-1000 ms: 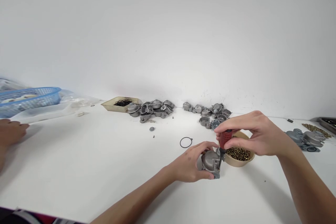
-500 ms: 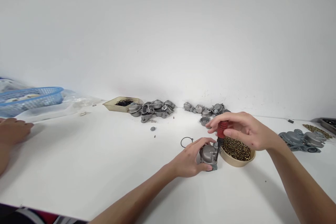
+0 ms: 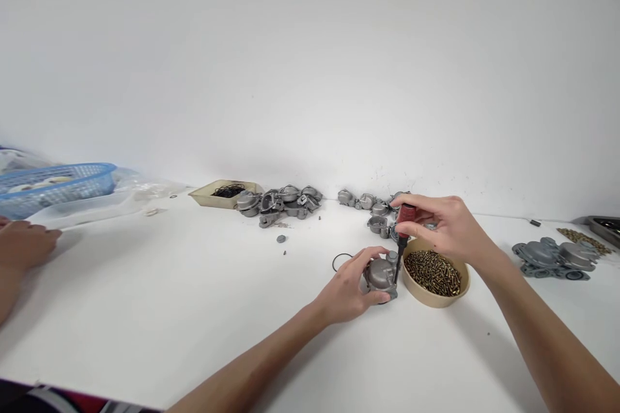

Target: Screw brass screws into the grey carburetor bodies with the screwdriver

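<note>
My left hand [image 3: 347, 290] grips a grey metal carburetor [image 3: 380, 275] from its left side, steadying it on the white table. Between thumb and fingers, my right hand [image 3: 443, 226] is shut on a screwdriver [image 3: 405, 214] with a red handle. The dark shaft points down at the carburetor's right edge; its tip and any screw there are too small to make out. Close by on the right stands a round beige bowl [image 3: 431, 299] of brass-coloured screws [image 3: 433, 273]. A black rubber ring [image 3: 340, 255] lies partly hidden behind my left hand.
Grey carburetor parts are heaped along the wall at centre [image 3: 289, 201] and behind my hands [image 3: 367, 201]. Assembled carburetors [image 3: 555, 258] sit at right. A beige tray [image 3: 206, 197] holds black rings. Left are a blue basket [image 3: 92, 182] and another person's hand [image 3: 29, 242].
My right hand and the screwdriver have moved slightly left and up, and the shaft is more upright. The carburetor has shifted a little up and left with my left hand.
</note>
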`<state>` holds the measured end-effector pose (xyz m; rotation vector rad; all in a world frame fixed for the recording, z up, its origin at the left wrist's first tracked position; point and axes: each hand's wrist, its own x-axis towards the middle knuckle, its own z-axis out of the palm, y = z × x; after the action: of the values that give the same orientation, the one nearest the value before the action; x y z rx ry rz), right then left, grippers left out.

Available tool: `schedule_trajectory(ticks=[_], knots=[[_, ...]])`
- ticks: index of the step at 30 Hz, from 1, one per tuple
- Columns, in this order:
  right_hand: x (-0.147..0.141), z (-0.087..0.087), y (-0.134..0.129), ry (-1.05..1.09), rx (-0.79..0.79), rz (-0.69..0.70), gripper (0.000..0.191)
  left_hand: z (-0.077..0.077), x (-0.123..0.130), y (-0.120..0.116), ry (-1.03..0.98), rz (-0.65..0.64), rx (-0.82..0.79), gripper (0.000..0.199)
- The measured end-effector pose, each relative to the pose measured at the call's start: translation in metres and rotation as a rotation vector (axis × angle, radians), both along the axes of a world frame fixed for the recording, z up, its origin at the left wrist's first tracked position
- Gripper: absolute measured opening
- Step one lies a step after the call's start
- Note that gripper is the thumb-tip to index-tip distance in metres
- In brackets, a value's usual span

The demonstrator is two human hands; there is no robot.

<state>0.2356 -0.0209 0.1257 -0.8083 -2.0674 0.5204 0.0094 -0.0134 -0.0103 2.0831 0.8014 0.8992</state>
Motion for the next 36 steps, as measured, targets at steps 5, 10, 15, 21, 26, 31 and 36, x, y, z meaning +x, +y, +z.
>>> schedule_trajectory(ticks=[5, 10, 15, 21, 26, 31, 36], knots=[[0.002, -0.005, 0.003, 0.169, -0.305, 0.418, 0.022, 0.000, -0.003, 0.005, -0.009, -0.035, -0.020, 0.063], [0.002, -0.010, 0.008, 0.288, -0.375, 0.325, 0.015, -0.001, 0.000, 0.004, -0.029, -0.005, -0.033, 0.062], [-0.006, -0.009, 0.006, 0.317, -0.311, 0.156, 0.021, -0.004, 0.004, -0.001, -0.041, 0.081, -0.037, 0.062], [-0.015, -0.009, 0.002, 0.293, -0.275, 0.041, 0.027, -0.005, 0.012, -0.009, -0.072, 0.171, -0.012, 0.059], [-0.017, -0.010, 0.000, 0.261, -0.226, -0.021, 0.025, -0.006, 0.015, -0.010, -0.080, 0.211, 0.004, 0.060], [-0.010, -0.005, 0.000, 0.168, -0.273, 0.071, 0.019, -0.001, 0.011, -0.007, 0.040, 0.172, 0.088, 0.062], [0.004, 0.005, 0.002, 0.242, -0.200, 0.026, 0.020, 0.003, 0.003, -0.003, 0.121, 0.157, 0.065, 0.073]])
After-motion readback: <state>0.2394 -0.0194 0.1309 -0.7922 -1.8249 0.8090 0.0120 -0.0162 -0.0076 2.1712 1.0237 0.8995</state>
